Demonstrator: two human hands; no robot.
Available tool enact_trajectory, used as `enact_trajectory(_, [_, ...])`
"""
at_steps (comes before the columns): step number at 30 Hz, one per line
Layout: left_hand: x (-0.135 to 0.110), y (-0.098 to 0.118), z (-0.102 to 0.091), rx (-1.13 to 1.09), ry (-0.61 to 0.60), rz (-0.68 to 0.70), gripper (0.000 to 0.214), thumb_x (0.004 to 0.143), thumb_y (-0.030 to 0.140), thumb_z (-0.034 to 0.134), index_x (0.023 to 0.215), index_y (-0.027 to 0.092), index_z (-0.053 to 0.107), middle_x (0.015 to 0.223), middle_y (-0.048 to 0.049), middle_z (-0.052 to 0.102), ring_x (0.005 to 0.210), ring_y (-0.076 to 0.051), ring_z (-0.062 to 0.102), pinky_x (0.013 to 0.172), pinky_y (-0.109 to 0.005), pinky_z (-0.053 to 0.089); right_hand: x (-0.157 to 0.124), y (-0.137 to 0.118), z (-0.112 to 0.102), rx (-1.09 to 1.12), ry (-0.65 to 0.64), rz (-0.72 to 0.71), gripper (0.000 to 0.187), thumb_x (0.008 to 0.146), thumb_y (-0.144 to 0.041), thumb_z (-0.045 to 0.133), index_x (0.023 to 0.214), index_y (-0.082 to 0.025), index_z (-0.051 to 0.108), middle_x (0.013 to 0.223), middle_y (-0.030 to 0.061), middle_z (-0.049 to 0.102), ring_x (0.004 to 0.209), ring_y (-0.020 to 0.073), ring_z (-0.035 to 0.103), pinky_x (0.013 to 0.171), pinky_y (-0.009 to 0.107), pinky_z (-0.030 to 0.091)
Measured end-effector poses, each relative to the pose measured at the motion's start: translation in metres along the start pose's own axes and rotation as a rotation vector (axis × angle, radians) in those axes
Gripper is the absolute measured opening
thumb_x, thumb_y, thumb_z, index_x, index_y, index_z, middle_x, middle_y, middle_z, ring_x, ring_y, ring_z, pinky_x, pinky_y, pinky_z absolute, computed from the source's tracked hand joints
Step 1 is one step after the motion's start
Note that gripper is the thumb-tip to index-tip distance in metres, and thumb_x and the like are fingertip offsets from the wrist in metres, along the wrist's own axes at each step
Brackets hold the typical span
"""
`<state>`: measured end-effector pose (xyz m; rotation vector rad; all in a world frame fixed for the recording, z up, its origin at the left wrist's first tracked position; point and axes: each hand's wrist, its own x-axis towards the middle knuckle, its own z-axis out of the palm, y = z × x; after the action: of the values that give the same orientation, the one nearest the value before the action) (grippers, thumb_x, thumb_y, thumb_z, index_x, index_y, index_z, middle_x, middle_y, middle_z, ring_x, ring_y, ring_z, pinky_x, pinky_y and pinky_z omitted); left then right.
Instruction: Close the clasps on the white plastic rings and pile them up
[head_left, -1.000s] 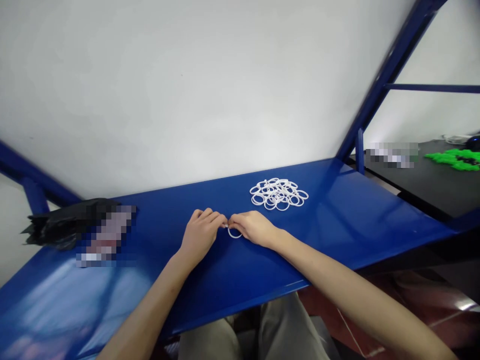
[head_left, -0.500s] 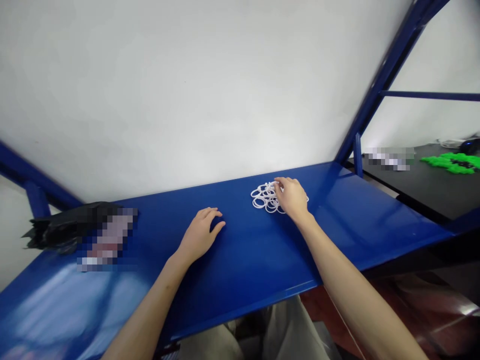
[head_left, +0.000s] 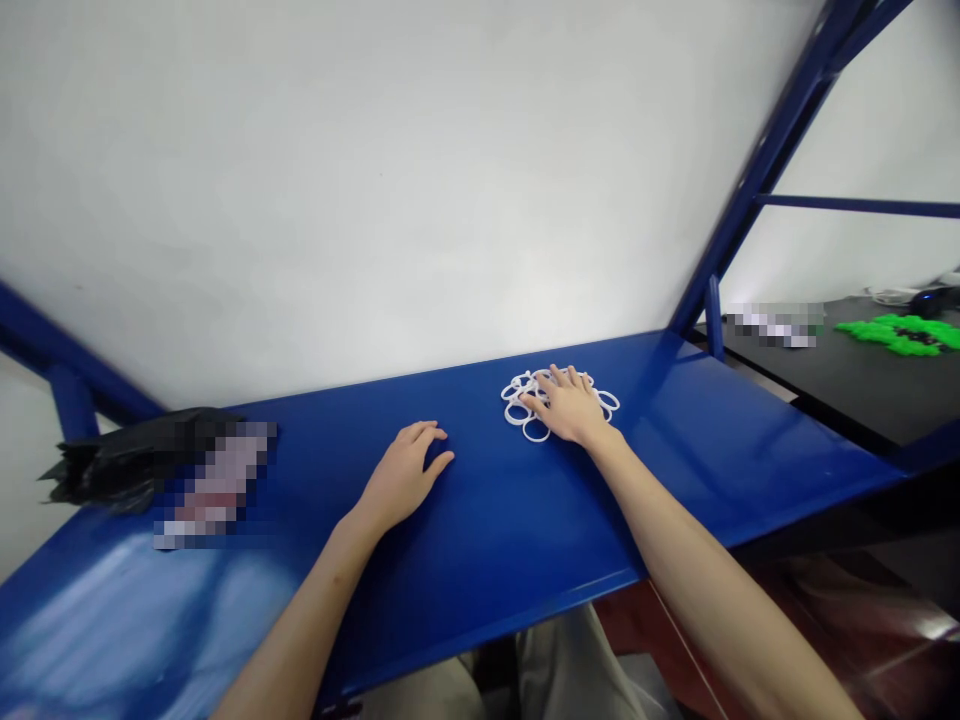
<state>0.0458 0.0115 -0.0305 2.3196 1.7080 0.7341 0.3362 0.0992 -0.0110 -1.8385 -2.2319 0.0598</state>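
Note:
A loose pile of thin white rings point(head_left: 535, 429) lies on the blue table point(head_left: 480, 560), towards its back edge. My right hand point(head_left: 571, 405) rests over the pile, palm down and fingers spread, hiding its middle; rings show at both sides. To the left of the pile and apart from it, my left hand point(head_left: 405, 468) lies on the table surface with its fingers loosely curved and the thumb apart. Nothing is in it.
At the table's left end lies a black plastic bag point(head_left: 112, 465) beside a blurred-out flat item point(head_left: 217, 485). Blue frame posts point(head_left: 750, 170) rise at both ends. On a black table point(head_left: 840, 385) to the right are green pieces point(head_left: 896, 333) and another blurred item.
My right hand has gone from bent fingers at the pile to lying flat and spread over it. The rings are more spread out. My left hand has hardly moved.

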Motion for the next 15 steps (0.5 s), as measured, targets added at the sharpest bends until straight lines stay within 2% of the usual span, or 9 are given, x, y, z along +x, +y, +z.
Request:
enact_trajectory(3, [0.000, 0.000, 0.000, -0.001, 0.005, 0.002, 0.029, 0.095, 0.041, 0.053, 0.114, 0.021, 0.063, 0.134, -0.0107, 0.060, 0.131, -0.027, 0.050, 0.111, -0.049, 0.041, -0.001, -0.001, 0.001, -0.019, -0.014, 0.000, 0.080, 0.093, -0.077, 0.026, 0.153, -0.026, 0.039, 0.162, 0.0121, 0.031, 0.150, 0.0432, 0.014, 0.119, 0.060, 0.011])
enact_trajectory(7, [-0.001, 0.002, -0.001, 0.003, -0.008, -0.014, 0.030, 0.095, 0.042, 0.053, 0.115, 0.021, 0.063, 0.136, -0.0106, 0.059, 0.132, -0.027, 0.050, 0.111, -0.049, 0.041, -0.007, -0.002, -0.001, -0.045, 0.002, 0.106, 0.082, 0.094, -0.075, 0.022, 0.152, -0.020, 0.040, 0.160, 0.0176, 0.033, 0.149, 0.0455, 0.014, 0.117, 0.064, 0.012])
enact_trajectory(9, [-0.001, 0.002, -0.001, 0.007, 0.000, -0.009, 0.031, 0.095, 0.043, 0.053, 0.115, 0.021, 0.063, 0.135, -0.0109, 0.060, 0.131, -0.027, 0.051, 0.110, -0.049, 0.042, -0.012, -0.007, -0.001, -0.043, -0.009, 0.077, 0.084, 0.093, -0.077, 0.022, 0.153, -0.020, 0.040, 0.160, 0.0178, 0.033, 0.150, 0.0452, 0.013, 0.118, 0.063, 0.011])
enact_trajectory(12, [-0.001, 0.001, 0.001, 0.016, 0.025, 0.003, 0.032, 0.095, 0.044, 0.053, 0.114, 0.020, 0.064, 0.133, -0.0115, 0.061, 0.129, -0.027, 0.052, 0.109, -0.048, 0.043, -0.014, -0.015, -0.001, -0.025, -0.046, -0.051, 0.084, 0.093, -0.077, 0.021, 0.155, -0.023, 0.036, 0.162, 0.0146, 0.029, 0.152, 0.0411, 0.009, 0.120, 0.058, 0.006])
enact_trajectory(15, [-0.001, 0.001, 0.002, 0.016, 0.034, 0.004, 0.033, 0.095, 0.045, 0.053, 0.114, 0.021, 0.064, 0.133, -0.0112, 0.061, 0.130, -0.027, 0.052, 0.110, -0.048, 0.042, -0.012, -0.016, -0.003, -0.026, -0.036, -0.022, 0.084, 0.094, -0.076, 0.018, 0.155, -0.021, 0.035, 0.163, 0.0147, 0.027, 0.152, 0.0408, 0.009, 0.121, 0.058, 0.005])
